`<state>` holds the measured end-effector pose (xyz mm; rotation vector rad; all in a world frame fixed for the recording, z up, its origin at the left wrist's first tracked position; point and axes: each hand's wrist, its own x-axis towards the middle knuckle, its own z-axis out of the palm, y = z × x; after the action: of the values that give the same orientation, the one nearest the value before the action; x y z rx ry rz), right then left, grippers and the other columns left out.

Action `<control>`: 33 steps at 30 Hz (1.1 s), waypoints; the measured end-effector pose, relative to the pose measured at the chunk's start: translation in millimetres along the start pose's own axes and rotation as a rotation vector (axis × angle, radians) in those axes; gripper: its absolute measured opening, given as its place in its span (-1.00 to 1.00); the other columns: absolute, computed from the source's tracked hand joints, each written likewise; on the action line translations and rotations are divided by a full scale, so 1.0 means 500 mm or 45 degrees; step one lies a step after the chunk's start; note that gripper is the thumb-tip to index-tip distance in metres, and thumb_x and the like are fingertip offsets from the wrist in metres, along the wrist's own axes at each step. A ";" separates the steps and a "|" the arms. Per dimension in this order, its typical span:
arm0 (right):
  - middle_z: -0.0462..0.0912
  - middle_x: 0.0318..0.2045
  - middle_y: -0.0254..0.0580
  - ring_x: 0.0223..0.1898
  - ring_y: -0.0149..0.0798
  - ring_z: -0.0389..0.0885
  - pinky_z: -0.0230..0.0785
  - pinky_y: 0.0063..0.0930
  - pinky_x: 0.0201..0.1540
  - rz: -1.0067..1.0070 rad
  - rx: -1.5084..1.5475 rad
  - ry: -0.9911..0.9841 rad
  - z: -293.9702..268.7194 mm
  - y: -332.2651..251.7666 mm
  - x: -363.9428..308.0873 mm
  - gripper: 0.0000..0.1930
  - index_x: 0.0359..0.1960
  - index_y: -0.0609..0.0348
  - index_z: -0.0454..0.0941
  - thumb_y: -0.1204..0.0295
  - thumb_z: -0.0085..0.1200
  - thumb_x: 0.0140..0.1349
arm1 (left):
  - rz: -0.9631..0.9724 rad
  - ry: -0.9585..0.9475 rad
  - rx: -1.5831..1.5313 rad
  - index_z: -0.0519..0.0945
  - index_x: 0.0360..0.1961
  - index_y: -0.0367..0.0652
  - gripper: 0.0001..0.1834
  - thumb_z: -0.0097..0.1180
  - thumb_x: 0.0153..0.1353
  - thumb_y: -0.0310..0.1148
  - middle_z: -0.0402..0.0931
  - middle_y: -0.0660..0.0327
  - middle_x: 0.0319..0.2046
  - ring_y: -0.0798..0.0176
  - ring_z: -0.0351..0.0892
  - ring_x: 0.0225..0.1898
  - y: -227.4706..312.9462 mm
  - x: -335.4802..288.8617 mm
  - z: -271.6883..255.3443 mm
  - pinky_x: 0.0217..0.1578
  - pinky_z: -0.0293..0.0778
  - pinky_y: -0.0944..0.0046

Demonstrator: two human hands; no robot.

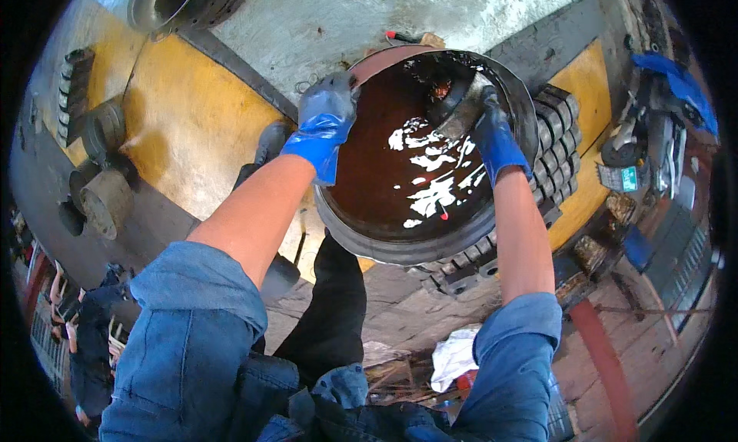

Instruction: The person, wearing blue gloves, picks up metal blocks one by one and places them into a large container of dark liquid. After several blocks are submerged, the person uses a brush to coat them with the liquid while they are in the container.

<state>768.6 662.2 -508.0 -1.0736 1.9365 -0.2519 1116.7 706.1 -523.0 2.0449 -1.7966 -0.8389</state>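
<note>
A wide round metal basin holds dark reddish-brown liquid with white glints on its surface. My left hand, in a blue glove with dark, stained fingers, closes on the basin's upper left rim. On the right side, my right hand, gloved the same way, grips a dark, wet metal part that looks ring-shaped. This part is tilted at the liquid's surface, inside the basin's far right wall. My right fingertips are partly hidden against it. A small red-tipped thing shows in the liquid.
Stacked dark metal blocks stand against the basin's right side. Metal cylinders sit at the left on a yellow-and-grey surface. A large metal ring lies at the far left. A red-handled tool lies beyond the basin. Another person is at lower left.
</note>
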 end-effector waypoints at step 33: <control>0.44 0.28 0.13 0.29 0.01 0.46 0.22 -0.14 0.43 0.259 1.247 0.007 -0.038 0.488 -0.524 -0.47 0.37 0.35 0.29 0.20 -0.30 0.55 | -0.060 -0.612 0.120 0.59 0.00 -0.26 -0.42 0.04 0.35 0.10 0.58 -0.19 0.04 -0.19 0.58 0.10 0.072 -0.048 -0.172 0.12 0.46 -0.08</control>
<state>673.2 1005.9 -471.5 -0.2232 1.5786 -0.9591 1137.9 709.5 -429.2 2.0759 -2.0623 -1.3793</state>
